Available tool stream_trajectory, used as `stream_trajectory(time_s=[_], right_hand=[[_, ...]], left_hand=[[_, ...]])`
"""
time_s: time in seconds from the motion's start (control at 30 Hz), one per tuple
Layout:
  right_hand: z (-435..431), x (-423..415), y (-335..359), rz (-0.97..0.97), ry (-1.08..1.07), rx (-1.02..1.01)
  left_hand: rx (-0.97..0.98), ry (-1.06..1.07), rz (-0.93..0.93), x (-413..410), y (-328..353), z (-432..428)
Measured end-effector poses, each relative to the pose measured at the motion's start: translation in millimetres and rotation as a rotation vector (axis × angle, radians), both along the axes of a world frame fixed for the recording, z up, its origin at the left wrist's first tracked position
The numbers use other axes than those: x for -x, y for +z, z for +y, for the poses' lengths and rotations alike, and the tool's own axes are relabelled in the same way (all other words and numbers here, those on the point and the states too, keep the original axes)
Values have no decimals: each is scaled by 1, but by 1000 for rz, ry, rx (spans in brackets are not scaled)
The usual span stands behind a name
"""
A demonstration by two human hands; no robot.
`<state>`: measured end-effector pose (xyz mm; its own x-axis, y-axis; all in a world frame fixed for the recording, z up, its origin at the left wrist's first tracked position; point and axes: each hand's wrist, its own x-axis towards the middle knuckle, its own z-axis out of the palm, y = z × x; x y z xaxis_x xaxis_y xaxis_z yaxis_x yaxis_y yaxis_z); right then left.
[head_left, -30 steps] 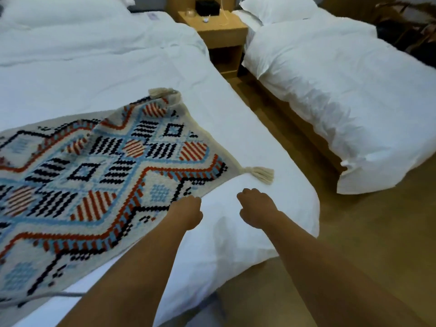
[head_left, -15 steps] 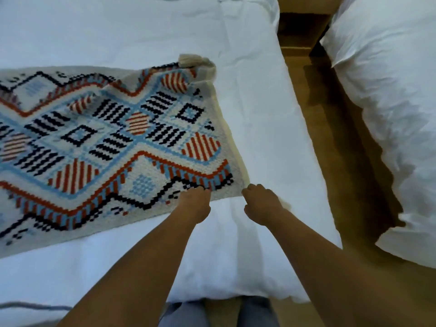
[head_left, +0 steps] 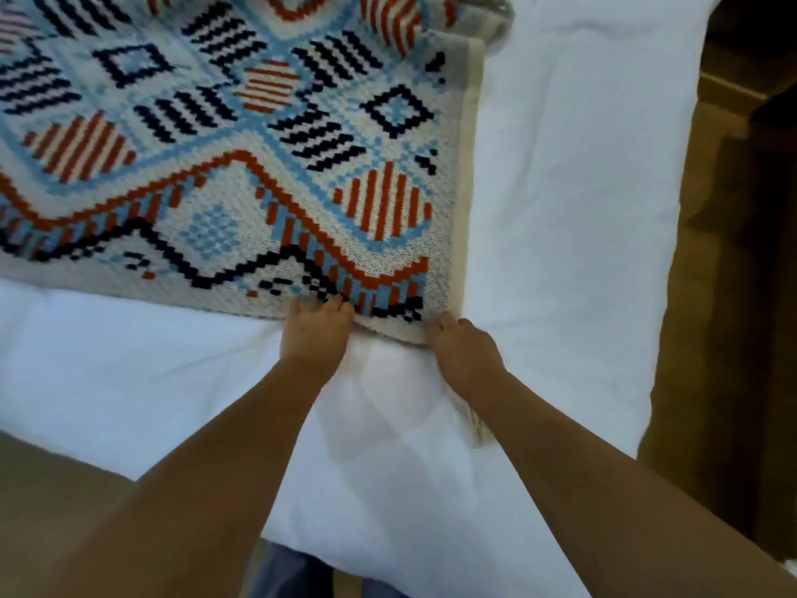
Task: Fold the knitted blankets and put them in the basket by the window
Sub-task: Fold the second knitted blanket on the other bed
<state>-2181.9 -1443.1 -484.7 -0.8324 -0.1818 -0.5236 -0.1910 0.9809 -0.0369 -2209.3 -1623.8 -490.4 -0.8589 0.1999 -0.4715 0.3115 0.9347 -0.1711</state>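
Firmly clamped: left grip (head_left: 317, 334) on knitted blanket (head_left: 258, 166) near edge, right grip (head_left: 468, 356) on its corner; bed (head_left: 560, 209) beneath.

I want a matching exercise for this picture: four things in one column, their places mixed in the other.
1 left hand
2 right hand
3 tassel
4 wooden floor

A right of the bed
B grips the corner of the knitted blanket
C grips its near edge, left of the corner
D lies under the right forearm

Pairs: 1-C, 2-B, 3-D, 4-A
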Motion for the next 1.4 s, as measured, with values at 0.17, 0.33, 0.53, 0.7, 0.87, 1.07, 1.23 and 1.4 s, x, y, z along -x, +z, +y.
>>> stream_trajectory(time_s=[0.17, 0.33, 0.53, 0.7, 0.87, 1.07, 1.23, 1.4], right_hand=[[11, -10, 10, -68, 22, -63], [22, -65, 24, -235, 3, -86], [11, -127, 19, -305, -45, -98], [-10, -133, 30, -239, -104, -68], [-14, -110, 49, -42, -154, -8], [-1, -38, 57, 51, -199, -3], [30, 62, 48, 143, -274, 45], [75, 169, 39, 203, -358, 56]], left_hand=[[-65, -134, -32, -21, 19, 2], [-58, -210, -140, -85, 24, 5], [-97, -251, -209, -133, 21, -1], [-113, -260, -224, -128, 21, -10], [-257, -192, -142, -101, 39, -4], [-275, -184, -59, -19, 60, 22], [-259, -154, -32, 79, 61, 63], [-310, -54, 0, 181, 60, 107]])
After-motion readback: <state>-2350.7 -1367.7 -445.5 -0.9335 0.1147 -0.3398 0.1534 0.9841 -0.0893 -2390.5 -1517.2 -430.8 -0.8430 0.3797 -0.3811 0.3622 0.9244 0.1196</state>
